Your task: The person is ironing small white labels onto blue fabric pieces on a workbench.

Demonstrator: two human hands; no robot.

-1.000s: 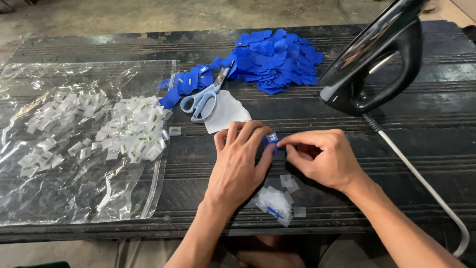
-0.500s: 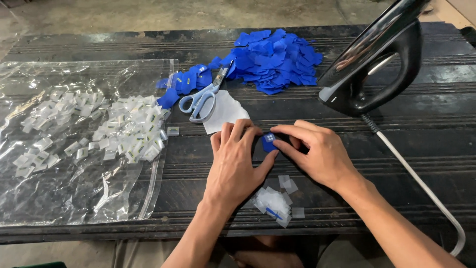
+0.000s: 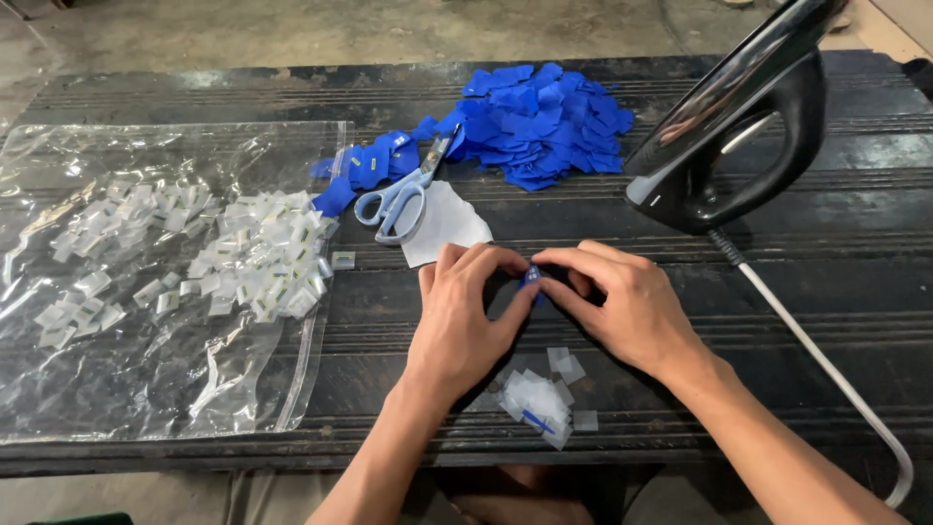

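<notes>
My left hand (image 3: 465, 316) and my right hand (image 3: 622, 301) meet over the dark wooden table (image 3: 816, 292), both pinching a small blue piece (image 3: 531, 279) between their fingertips. Most of that piece is hidden by my fingers. Just below my hands lies a small heap of clear little plastic bags (image 3: 540, 397) with a blue bit inside one. A pile of blue pieces (image 3: 539, 126) sits at the back of the table.
Light blue scissors (image 3: 400, 197) lie on a white sheet (image 3: 447, 226) beside more blue pieces (image 3: 364, 170). A large clear plastic sheet (image 3: 126, 389) at left carries several small packed bags (image 3: 262, 258). A black iron (image 3: 739, 126) with a white cord (image 3: 826, 369) stands at right.
My hands have drawn closer together around the blue piece, and my right fingers now cover more of it. Nothing else on the table has moved.
</notes>
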